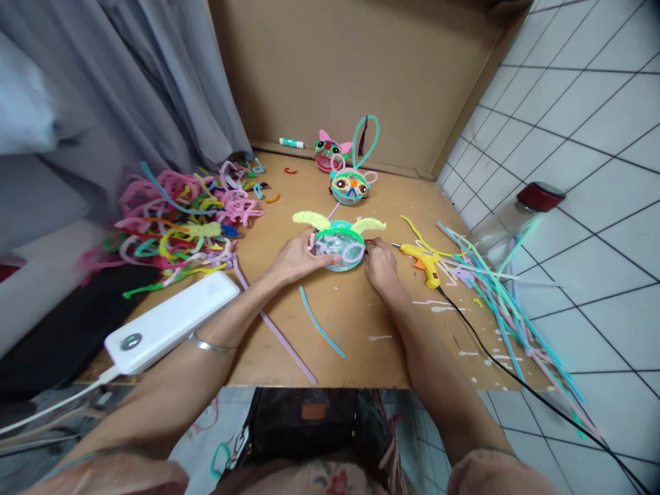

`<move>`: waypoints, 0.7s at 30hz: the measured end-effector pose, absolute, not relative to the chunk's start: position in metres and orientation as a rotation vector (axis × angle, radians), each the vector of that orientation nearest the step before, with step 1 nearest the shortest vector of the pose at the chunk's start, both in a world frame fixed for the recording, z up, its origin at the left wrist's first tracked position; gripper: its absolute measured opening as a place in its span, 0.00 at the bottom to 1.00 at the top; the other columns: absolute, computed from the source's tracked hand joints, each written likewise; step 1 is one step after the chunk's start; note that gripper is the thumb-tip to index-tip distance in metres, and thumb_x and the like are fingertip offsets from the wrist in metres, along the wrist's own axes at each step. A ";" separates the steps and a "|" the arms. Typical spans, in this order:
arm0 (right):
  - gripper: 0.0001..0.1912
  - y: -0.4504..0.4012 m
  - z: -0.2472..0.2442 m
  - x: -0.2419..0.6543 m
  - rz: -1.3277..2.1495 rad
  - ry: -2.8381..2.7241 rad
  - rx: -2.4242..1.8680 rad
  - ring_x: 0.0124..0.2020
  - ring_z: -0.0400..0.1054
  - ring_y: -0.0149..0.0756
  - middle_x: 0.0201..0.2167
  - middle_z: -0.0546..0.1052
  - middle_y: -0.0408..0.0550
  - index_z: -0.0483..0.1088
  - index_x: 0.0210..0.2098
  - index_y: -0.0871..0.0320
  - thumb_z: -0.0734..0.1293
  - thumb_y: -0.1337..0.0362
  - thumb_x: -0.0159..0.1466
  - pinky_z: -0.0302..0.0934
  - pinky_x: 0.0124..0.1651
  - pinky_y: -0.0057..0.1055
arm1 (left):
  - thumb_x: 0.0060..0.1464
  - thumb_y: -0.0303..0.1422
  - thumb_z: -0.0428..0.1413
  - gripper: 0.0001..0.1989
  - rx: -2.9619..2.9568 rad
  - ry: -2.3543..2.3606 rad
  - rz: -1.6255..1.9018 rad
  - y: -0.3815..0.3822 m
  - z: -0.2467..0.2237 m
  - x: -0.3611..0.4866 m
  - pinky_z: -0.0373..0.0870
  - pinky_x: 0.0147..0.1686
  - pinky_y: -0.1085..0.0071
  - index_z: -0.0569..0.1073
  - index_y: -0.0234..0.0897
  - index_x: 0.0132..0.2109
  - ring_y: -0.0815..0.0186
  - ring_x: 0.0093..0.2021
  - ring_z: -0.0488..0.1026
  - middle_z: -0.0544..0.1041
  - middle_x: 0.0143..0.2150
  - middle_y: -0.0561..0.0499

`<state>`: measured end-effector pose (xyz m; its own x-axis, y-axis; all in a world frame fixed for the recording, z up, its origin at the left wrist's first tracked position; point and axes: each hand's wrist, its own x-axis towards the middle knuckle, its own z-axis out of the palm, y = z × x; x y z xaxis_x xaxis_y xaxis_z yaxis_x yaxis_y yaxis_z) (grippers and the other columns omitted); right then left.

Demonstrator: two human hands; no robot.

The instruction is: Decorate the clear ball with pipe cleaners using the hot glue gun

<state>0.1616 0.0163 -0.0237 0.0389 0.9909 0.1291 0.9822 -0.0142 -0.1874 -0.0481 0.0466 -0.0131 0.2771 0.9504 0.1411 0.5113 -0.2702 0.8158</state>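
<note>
A clear round ball ornament (331,256) with a green band, pale yellow ear shapes and pink pipe-cleaner rings rests on the table in front of me. My left hand (300,258) grips its left side, thumb across the front. At its right side my right hand (380,264) has its fingers closed; a small reddish piece shows by the fingertips, too little to name. A yellow hot glue gun (423,262) lies just right of that hand, nozzle pointing toward it. Nearer me lie a blue pipe cleaner (320,323) and a long lilac one (278,331).
Two finished-looking decorated balls, one with a teal loop (349,187), and a glue stick (291,143) stand at the back. Tangled pipe cleaners (180,213) and a white power bank (172,322) are left. Straight pipe cleaners (508,302), a bottle (508,220) and a black cord (489,354) are right.
</note>
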 end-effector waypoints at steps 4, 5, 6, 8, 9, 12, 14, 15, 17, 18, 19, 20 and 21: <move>0.23 0.012 -0.017 0.156 0.077 -2.012 -2.128 0.55 0.68 0.46 0.54 0.75 0.62 0.73 0.56 0.64 0.55 0.73 0.67 0.60 0.53 0.33 | 0.41 0.56 0.63 0.31 2.003 1.440 0.739 0.040 -0.006 -0.044 0.61 0.29 0.69 0.72 0.38 0.45 0.60 0.31 0.72 0.76 0.30 0.51; 0.23 0.010 -0.016 0.156 0.055 -1.991 -2.172 0.54 0.68 0.47 0.54 0.75 0.62 0.73 0.56 0.64 0.55 0.73 0.67 0.61 0.52 0.34 | 0.42 0.57 0.63 0.31 2.018 1.457 0.729 0.039 -0.005 -0.044 0.61 0.29 0.69 0.72 0.38 0.45 0.60 0.31 0.73 0.76 0.29 0.51; 0.23 0.009 -0.015 0.156 0.025 -1.974 -2.216 0.53 0.69 0.48 0.53 0.74 0.63 0.74 0.55 0.64 0.55 0.73 0.67 0.62 0.51 0.35 | 0.42 0.57 0.62 0.31 2.028 1.469 0.724 0.039 -0.004 -0.044 0.61 0.29 0.69 0.72 0.38 0.44 0.59 0.31 0.73 0.75 0.29 0.51; 0.22 0.008 -0.014 0.158 -0.024 -1.973 -2.262 0.52 0.69 0.49 0.53 0.74 0.63 0.75 0.51 0.64 0.55 0.73 0.67 0.62 0.49 0.36 | 0.42 0.57 0.62 0.30 2.041 1.488 0.722 0.039 -0.004 -0.045 0.60 0.29 0.68 0.72 0.39 0.43 0.59 0.31 0.73 0.75 0.29 0.51; 0.21 0.009 -0.015 0.160 -0.033 -1.994 -2.251 0.51 0.69 0.48 0.52 0.74 0.62 0.76 0.49 0.63 0.55 0.73 0.66 0.62 0.48 0.36 | 0.42 0.57 0.63 0.30 2.045 1.495 0.722 0.039 -0.004 -0.045 0.60 0.29 0.68 0.72 0.39 0.43 0.59 0.31 0.73 0.76 0.30 0.50; 0.20 0.013 -0.021 0.165 -0.002 -2.084 -2.115 0.50 0.69 0.46 0.48 0.76 0.60 0.78 0.43 0.63 0.56 0.74 0.65 0.62 0.50 0.35 | 0.42 0.57 0.63 0.30 2.056 1.496 0.718 0.039 -0.004 -0.045 0.60 0.30 0.68 0.72 0.38 0.43 0.57 0.33 0.74 0.77 0.32 0.49; 0.19 0.017 -0.025 0.167 0.018 -2.114 -2.012 0.49 0.69 0.45 0.46 0.77 0.59 0.78 0.41 0.63 0.56 0.75 0.63 0.61 0.51 0.34 | 0.42 0.56 0.63 0.29 2.068 1.497 0.710 0.038 -0.004 -0.044 0.61 0.30 0.68 0.72 0.38 0.43 0.57 0.34 0.74 0.77 0.33 0.48; 0.20 0.018 -0.027 0.167 0.023 -2.121 -1.969 0.48 0.69 0.44 0.45 0.78 0.60 0.78 0.42 0.63 0.56 0.76 0.62 0.61 0.52 0.34 | 0.42 0.56 0.63 0.29 2.074 1.502 0.705 0.038 -0.003 -0.044 0.61 0.31 0.67 0.72 0.38 0.43 0.56 0.35 0.75 0.78 0.34 0.47; 0.20 0.020 -0.030 0.167 0.036 -2.123 -1.914 0.46 0.69 0.44 0.44 0.78 0.60 0.78 0.41 0.64 0.56 0.76 0.60 0.62 0.51 0.34 | 0.43 0.56 0.63 0.30 2.082 1.507 0.694 0.037 -0.002 -0.044 0.62 0.31 0.67 0.72 0.37 0.44 0.56 0.35 0.75 0.78 0.35 0.47; 0.19 0.021 -0.031 0.167 0.050 -2.122 -1.900 0.46 0.69 0.44 0.43 0.78 0.60 0.77 0.40 0.63 0.56 0.76 0.60 0.62 0.50 0.34 | 0.43 0.57 0.63 0.30 2.081 1.510 0.690 0.037 -0.002 -0.044 0.62 0.32 0.67 0.72 0.37 0.44 0.56 0.35 0.75 0.78 0.35 0.46; 0.18 0.021 -0.032 0.167 0.069 -2.121 -1.892 0.45 0.69 0.44 0.43 0.78 0.60 0.77 0.39 0.63 0.57 0.76 0.60 0.62 0.49 0.33 | 0.43 0.57 0.62 0.31 2.078 1.511 0.686 0.036 -0.001 -0.044 0.63 0.32 0.67 0.73 0.37 0.45 0.55 0.36 0.75 0.78 0.35 0.46; 0.17 0.021 -0.032 0.167 0.086 -2.116 -1.892 0.45 0.69 0.44 0.42 0.78 0.60 0.77 0.38 0.63 0.57 0.75 0.60 0.62 0.49 0.33 | 0.44 0.57 0.62 0.32 2.073 1.512 0.685 0.036 -0.001 -0.043 0.63 0.33 0.67 0.73 0.37 0.46 0.55 0.36 0.76 0.78 0.36 0.46; 0.17 0.020 -0.033 0.167 0.096 -2.104 -1.896 0.44 0.69 0.44 0.42 0.78 0.60 0.76 0.37 0.63 0.57 0.75 0.60 0.62 0.49 0.33 | 0.44 0.58 0.62 0.32 2.068 1.516 0.685 0.036 -0.002 -0.042 0.64 0.33 0.66 0.72 0.37 0.47 0.54 0.36 0.76 0.78 0.36 0.45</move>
